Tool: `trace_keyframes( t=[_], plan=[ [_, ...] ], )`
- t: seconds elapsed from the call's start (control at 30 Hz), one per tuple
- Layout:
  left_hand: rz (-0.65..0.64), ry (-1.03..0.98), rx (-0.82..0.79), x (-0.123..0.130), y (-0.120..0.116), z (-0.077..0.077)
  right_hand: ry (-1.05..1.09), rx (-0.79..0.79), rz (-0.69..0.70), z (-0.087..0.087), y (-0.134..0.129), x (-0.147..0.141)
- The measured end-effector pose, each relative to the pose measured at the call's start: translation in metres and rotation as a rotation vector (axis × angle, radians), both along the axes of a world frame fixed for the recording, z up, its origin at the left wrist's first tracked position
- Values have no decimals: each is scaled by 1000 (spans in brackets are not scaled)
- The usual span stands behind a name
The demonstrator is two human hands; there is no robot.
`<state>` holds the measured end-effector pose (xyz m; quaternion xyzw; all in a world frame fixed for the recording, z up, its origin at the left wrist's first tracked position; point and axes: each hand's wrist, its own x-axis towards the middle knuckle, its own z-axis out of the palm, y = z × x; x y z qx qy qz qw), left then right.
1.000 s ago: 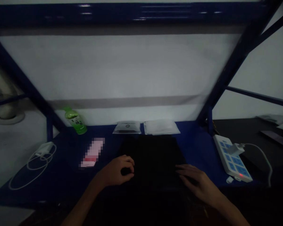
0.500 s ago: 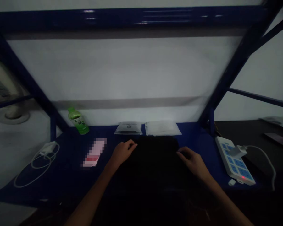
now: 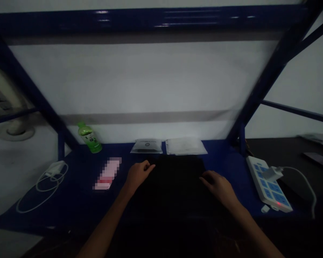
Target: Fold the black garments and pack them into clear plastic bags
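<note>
Touching opposite edges of black cloth [image 3: 176, 186]: left hand [image 3: 137, 175], right hand [image 3: 217, 188].

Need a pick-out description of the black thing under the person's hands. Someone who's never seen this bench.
Find the blue steel shelf in front of the white panel. At its centre lies a flat black rectangular item, perhaps folded cloth, just in front of two pale flat packets. It's the only large black thing on the shelf, with the left hand and right hand at its side edges.

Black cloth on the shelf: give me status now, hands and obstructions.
Left hand at left edge, right hand at right edge of black cloth. Cloth lies on blue shelf. Two flat packets just past far edge.
</note>
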<state>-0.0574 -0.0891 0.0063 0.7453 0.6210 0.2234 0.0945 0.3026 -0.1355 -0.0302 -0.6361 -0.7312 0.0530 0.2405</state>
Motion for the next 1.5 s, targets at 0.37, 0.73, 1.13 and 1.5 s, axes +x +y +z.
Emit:
trace_keyframes(
  t=[0.37,0.73,1.13,1.5],
  plan=[
    [203,-181,-84,-39,-39,-6,-31,144,360,32,-16,-88],
    [192,-190,126,-31,-38,-14,-37,-47,539,19,-15,-113],
    [177,-452,161,-2,-36,10,-22,54,400,23,-15,-54],
    [153,82,112,58,-36,64,30,-17,242,-12,-19,0]
  ],
)
